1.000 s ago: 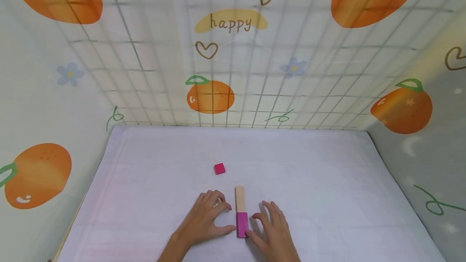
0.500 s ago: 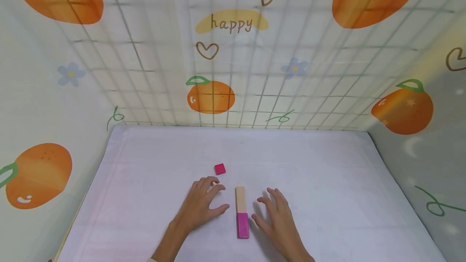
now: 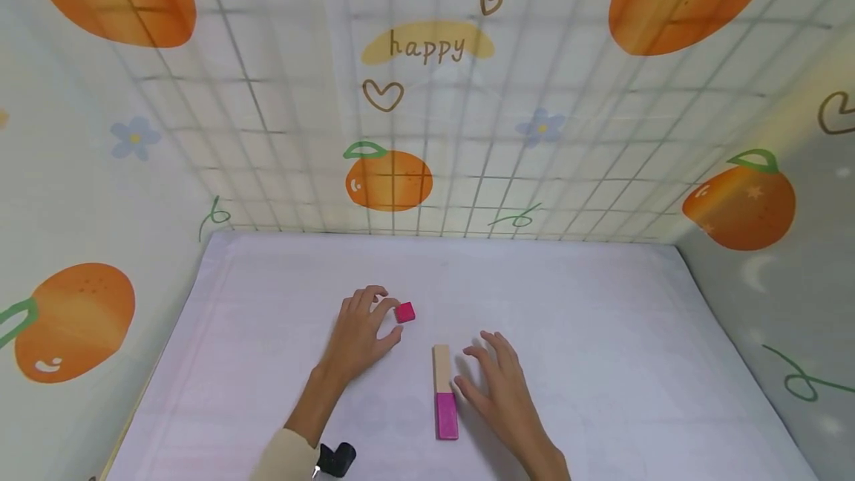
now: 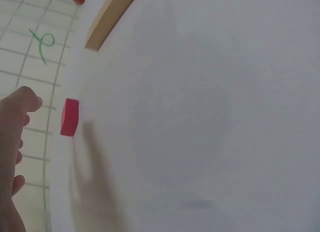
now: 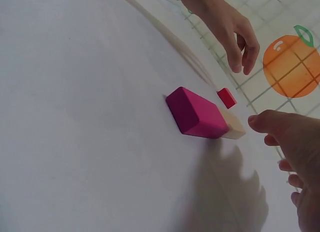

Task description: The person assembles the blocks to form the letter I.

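Observation:
A small red block (image 3: 404,312) lies on the white tabletop. My left hand (image 3: 361,332) hovers just left of it, thumb and fingers spread apart with nothing gripped; in the left wrist view a gap shows between the thumb and the red block (image 4: 70,117). Nearer to me, a plain wooden block (image 3: 441,368) and a magenta block (image 3: 447,416) lie end to end in a line; the right wrist view shows the magenta block (image 5: 197,114) as the thicker one. Right of this row is my right hand (image 3: 501,396), fingers loosely bent and holding nothing.
White cloth covers the table (image 3: 601,332). A gridded curtain (image 3: 454,117) printed with oranges rises behind its back edge, and side walls of similar cloth flank it. A black device (image 3: 336,459) sits at my left wrist.
My left hand has moved forward from beside the wooden and magenta blocks to the red block. My right hand has left the magenta block and shifted forward. The blocks stay put.

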### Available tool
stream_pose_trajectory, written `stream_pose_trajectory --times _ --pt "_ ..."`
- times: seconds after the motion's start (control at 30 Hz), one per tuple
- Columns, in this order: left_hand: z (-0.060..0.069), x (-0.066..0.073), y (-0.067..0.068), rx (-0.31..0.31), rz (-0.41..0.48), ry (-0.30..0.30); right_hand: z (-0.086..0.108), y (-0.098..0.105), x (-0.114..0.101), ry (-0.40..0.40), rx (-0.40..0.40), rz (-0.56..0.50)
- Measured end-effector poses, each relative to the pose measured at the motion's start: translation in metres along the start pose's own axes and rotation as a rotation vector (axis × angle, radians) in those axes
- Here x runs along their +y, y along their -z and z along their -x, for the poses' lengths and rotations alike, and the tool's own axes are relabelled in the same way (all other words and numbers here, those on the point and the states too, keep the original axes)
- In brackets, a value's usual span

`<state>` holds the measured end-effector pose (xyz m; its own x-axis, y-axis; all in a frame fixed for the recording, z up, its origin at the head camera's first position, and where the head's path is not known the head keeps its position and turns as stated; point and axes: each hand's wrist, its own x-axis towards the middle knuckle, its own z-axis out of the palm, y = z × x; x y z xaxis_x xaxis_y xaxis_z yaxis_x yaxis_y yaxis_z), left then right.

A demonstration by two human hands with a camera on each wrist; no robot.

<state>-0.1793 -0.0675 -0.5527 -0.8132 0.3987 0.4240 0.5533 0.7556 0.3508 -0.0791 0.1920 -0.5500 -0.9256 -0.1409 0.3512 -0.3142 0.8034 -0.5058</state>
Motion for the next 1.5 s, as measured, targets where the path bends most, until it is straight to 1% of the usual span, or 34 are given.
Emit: stream_pose_trajectory --times 0.1,0.23,0.43,0.57,0.7,0.93,1.23,1.37,1.5 --pt "-0.007 -0.005 -0.001 -0.015 0.008 0.031 -0.001 -0.001 -0.001 -0.025 -0.034 -0.018" --pt "-0.014 -0.011 -0.005 -0.040 0.014 0.061 -0.002 -0.002 -0.003 -0.023 -0.081 -0.018" --pt "-0.019 -0.014 -0.012 -0.111 0.011 0.099 0.001 -0.002 -0.001 -0.009 -0.130 0.004" --pt "-0.021 -0.015 -0.018 -0.139 0.010 0.115 0.003 -0.002 0.000 -0.020 -0.150 0.007" --pt "-0.022 -0.017 -0.020 -0.148 0.008 0.124 0.005 -0.002 0.000 -0.043 -0.166 0.012" --pt "-0.022 -0.018 -0.020 -0.165 0.010 0.153 0.004 -0.003 -0.002 -0.058 -0.176 0.010" --pt "-0.022 -0.018 -0.019 -0.155 0.012 0.147 0.004 -0.003 -0.003 -0.065 -0.172 0.007" --pt "-0.023 -0.018 -0.020 -0.157 0.014 0.144 0.004 -0.004 -0.002 -0.063 -0.168 -0.002" --pt "-0.023 -0.017 -0.020 -0.169 0.021 0.139 0.006 -0.005 -0.002 -0.083 -0.182 -0.002"
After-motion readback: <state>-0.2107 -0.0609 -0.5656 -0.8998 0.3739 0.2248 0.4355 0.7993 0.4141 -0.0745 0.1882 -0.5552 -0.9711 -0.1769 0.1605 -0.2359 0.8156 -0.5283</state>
